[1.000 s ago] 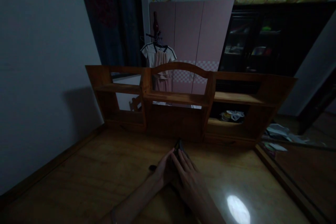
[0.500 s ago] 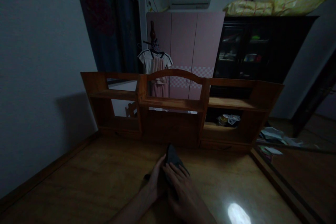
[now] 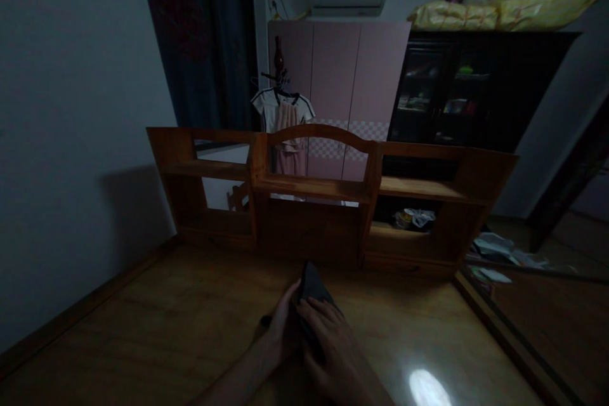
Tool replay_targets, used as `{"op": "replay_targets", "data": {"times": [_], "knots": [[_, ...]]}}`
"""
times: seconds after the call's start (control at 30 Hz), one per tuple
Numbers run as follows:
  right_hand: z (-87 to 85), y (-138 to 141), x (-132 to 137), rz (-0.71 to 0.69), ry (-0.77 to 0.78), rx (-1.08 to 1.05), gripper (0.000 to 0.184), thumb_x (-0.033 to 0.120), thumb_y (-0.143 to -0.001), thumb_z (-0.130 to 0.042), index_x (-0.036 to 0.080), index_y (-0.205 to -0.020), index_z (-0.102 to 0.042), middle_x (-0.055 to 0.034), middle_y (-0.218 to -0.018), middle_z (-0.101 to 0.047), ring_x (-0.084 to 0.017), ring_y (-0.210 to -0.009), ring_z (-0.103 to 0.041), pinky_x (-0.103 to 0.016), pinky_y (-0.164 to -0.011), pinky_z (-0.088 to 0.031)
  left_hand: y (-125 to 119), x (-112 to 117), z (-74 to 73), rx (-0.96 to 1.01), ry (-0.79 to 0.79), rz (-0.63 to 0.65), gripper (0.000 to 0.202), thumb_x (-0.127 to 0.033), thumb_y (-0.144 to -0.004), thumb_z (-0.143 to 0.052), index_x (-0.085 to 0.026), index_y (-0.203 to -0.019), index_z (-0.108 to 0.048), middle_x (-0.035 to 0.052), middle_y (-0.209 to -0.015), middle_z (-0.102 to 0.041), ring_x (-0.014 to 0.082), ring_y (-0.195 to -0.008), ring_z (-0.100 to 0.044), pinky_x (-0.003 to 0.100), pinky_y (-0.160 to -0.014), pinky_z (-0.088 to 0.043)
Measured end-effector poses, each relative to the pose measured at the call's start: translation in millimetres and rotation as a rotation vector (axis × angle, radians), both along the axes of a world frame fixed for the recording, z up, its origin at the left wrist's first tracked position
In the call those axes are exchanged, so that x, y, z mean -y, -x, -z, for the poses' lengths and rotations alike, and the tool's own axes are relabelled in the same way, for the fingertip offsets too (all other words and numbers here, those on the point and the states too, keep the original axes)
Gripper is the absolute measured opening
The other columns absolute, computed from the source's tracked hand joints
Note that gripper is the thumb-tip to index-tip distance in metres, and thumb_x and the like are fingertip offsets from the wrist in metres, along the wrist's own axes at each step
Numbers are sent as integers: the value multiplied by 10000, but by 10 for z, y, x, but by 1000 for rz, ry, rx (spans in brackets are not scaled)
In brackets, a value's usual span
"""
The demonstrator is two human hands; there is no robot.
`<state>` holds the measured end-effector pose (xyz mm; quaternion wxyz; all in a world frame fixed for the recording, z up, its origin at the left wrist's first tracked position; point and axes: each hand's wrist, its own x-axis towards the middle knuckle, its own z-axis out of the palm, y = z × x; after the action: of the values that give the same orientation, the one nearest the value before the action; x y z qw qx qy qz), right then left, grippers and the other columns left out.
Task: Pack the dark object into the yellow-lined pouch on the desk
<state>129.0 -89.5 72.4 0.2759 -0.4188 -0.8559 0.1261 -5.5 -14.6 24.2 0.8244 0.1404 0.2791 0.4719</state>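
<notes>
In the dim light, a dark grey object point(image 3: 314, 285) with a narrow, rounded far end is held between my two hands, just above the wooden bed board. Its exact kind cannot be made out. My left hand point(image 3: 286, 320) grips its left side, the thumb along the edge. Across its right face lie the bent fingers of my right hand point(image 3: 328, 333), with the thumb tucked below. Beside my left wrist shows a small black piece point(image 3: 266, 320); whether it belongs to the grey object is unclear. The object's near part is hidden by my hands.
A wooden headboard with shelves point(image 3: 311, 187) stands across the far end of the board point(image 3: 190, 317). A bare wall point(image 3: 85, 139) runs along the left. At the right lies a raised wooden rail point(image 3: 495, 323). Behind are a pink wardrobe point(image 3: 335, 70) and hanging clothes point(image 3: 285, 117).
The view has shifted very slightly. My hands and the dark grey object keep almost the same place, with the right fingers moved a little along its surface.
</notes>
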Motion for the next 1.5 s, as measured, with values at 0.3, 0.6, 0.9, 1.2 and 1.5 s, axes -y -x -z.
{"op": "replay_targets", "data": {"times": [0.3,0.6,0.9,1.2,1.5], "knots": [[9,-17,5,2,-18,-112,558,127,-776,-527,254,-1314,-454,-63,-1278,-529,-233,-1225,-427,-406,-1029,-388,40,-40,41,47,53,-35,285,-416,-785,-618,-133,-777,-652,49,-682,-695,205,-686,-674,306,-721,-522],[-12,-103,-70,64,-106,-271,367,153,-840,-489,218,-1195,-556,-84,-1118,-600,-223,-1077,-536,-370,-929,-463,23,-43,59,4,63,-187,272,-398,-833,-548,-148,-864,-651,45,-728,-713,186,-603,-666,315,-629,-529],[244,-137,-205,110,-153,-217,538,245,-912,-456,224,-1428,-307,-75,-1446,-377,-229,-1344,-311,-467,-1103,-298,-23,-27,35,-16,54,-162,291,-403,-836,-550,-142,-906,-655,42,-767,-723,162,-621,-678,278,-624,-547],[346,-154,-296,127,-48,-249,481,265,-987,-315,271,-1455,-205,-25,-1516,-231,-176,-1388,-209,-444,-1133,-238,-100,-41,157,16,-84,79,298,-380,-850,-574,-169,-1048,-643,58,-916,-726,187,-796,-680,301,-735,-529],[251,-120,-247,25,12,-258,453,241,-981,-332,286,-1428,-275,-21,-1483,-304,-181,-1380,-233,-510,-1136,-179,-97,-107,321,85,-33,34,259,-332,-907,-471,-176,-1017,-645,52,-946,-723,182,-818,-682,331,-811,-508]]}}
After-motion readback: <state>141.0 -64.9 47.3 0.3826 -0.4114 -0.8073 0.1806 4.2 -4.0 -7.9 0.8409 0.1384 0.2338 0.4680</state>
